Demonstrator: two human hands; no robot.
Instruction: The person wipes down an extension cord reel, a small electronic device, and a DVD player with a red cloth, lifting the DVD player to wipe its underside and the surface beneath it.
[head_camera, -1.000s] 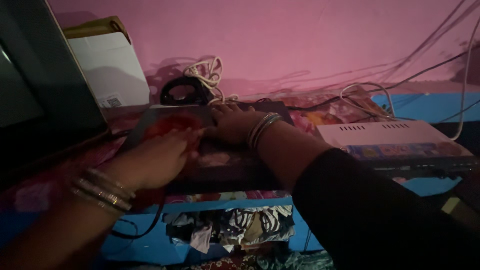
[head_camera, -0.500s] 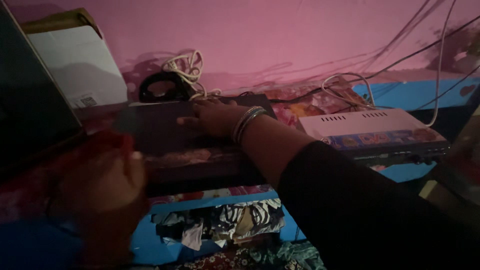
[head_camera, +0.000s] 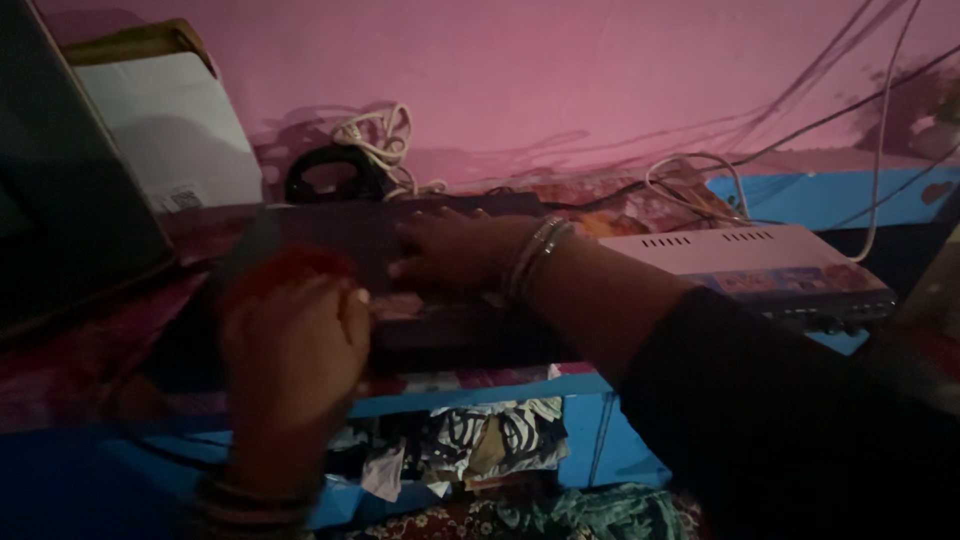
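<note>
Dark, flat rectangular box (head_camera: 340, 240) with a patterned top lies on the cloth-covered shelf (head_camera: 90, 350), directly under both of your hands. From your head view you see one such box. Just to its right sits one white, flat device with vent slots (head_camera: 740, 255), and behind its left end stands one white cardboard carton (head_camera: 165, 125) against the pink wall (head_camera: 560, 70). One black clothes iron with a coiled pale cord (head_camera: 335, 175) stands behind the box.

Your right hand (head_camera: 450, 250) lies palm down on the box's top, fingers spread flat and gripping nothing. Two bangles (head_camera: 535, 258) ring that wrist.

Your left hand (head_camera: 295, 345) is curled at the box's front left edge around a red cloth (head_camera: 285, 270) that touches the box; the blur hides how tightly you grip it.

The blue compartment below the shelf (head_camera: 470, 455) holds a heap of crumpled patterned clothes.
</note>
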